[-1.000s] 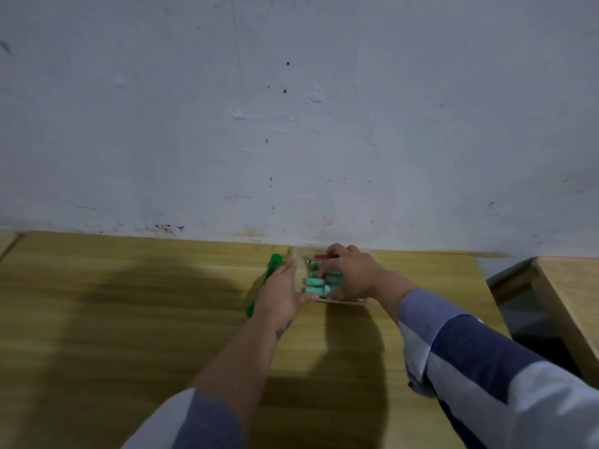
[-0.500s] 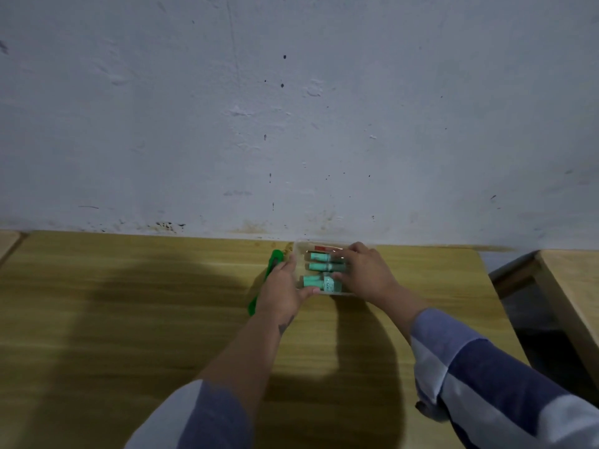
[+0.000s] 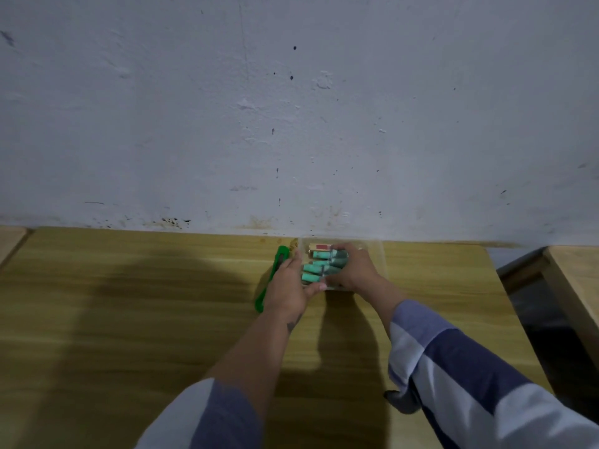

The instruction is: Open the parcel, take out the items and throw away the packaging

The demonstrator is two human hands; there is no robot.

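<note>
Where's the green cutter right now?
Head view: green cutter lies on the table near the wall, partly under the left hand.

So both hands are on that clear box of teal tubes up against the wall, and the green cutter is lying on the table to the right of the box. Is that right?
Not quite. In the head view the green cutter lies to the left of the clear box, partly under the left hand, not to its right. The rest holds: both hands, the right hand too, are on the box of teal tubes by the wall.
</note>
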